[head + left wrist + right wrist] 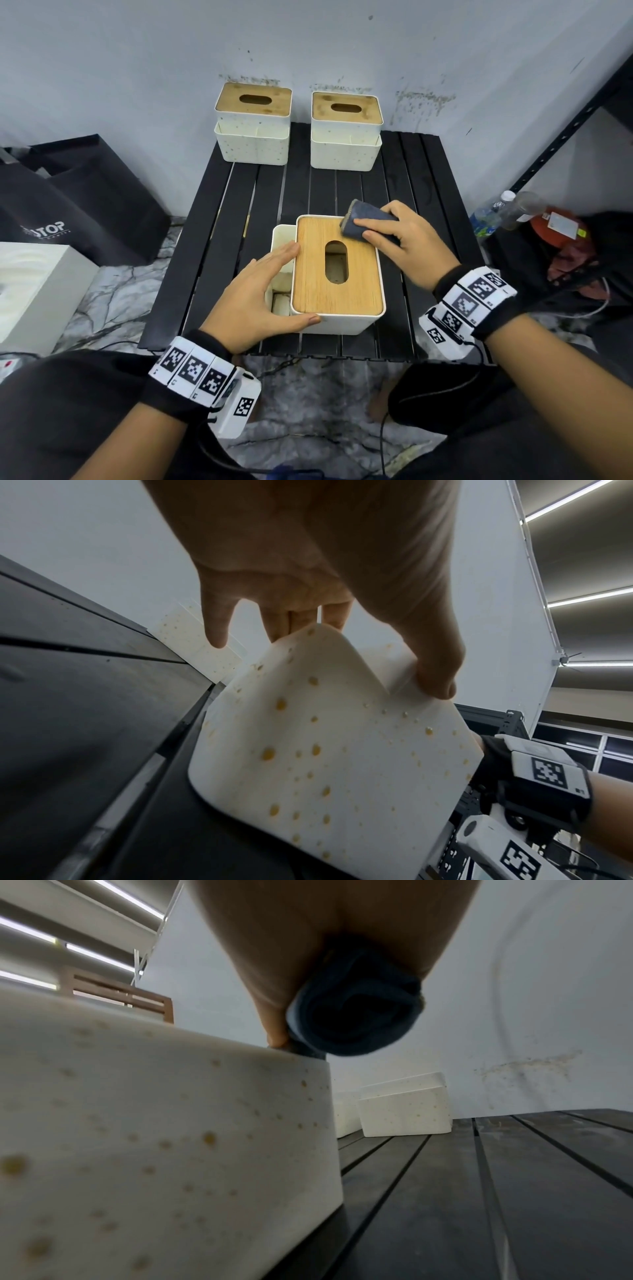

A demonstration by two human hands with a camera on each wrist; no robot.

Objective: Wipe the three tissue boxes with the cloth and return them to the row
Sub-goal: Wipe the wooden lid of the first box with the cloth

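Observation:
Three white speckled tissue boxes with wooden slotted lids stand on a black slatted table. Two are at the back, the left box and the right box, also seen as back boxes. The third box sits at the front centre, turned lengthwise. My left hand braces its near-left corner, with straight fingers along the lid's left edge and the thumb on the near wall. My right hand grips a folded dark blue cloth on the lid's far right corner.
A black bag and a white carton lie on the floor to the left. Plastic bottles and a black metal shelf stand to the right. The wall rises directly behind the back boxes.

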